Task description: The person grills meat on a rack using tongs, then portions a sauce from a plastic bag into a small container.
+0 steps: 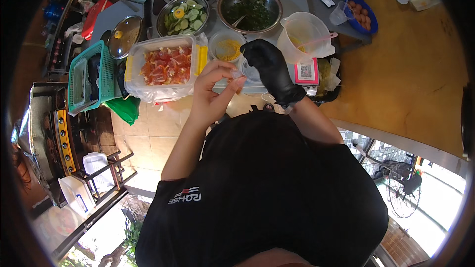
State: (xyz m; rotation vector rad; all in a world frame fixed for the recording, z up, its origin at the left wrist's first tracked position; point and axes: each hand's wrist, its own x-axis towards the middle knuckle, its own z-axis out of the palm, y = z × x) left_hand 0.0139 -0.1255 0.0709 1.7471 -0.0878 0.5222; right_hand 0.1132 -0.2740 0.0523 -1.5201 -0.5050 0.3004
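My bare left hand (215,91) pinches the top of a small clear plastic bag (236,74) between thumb and fingers. Something orange-red shows below the thumb, mostly hidden. My right hand (269,68), in a black glove, has its fingers curled together just beyond, with what looks like a thin yellow piece at the tips. Between and behind the hands stand a clear tub of small yellow bits (228,49) and a clear round plastic container (250,69). Left of my left hand, a clear plastic box (160,40) holds several knotted bags of red-orange sauce (167,66).
Behind are a steel bowl of chopped greens (256,7) and a bowl of sliced cucumber (187,16). A plastic measuring jug (297,29) stands right, beyond a pink-framed printed code (306,72). A teal basket (105,66) sits left; a blue bowl of eggs (363,16) sits far right.
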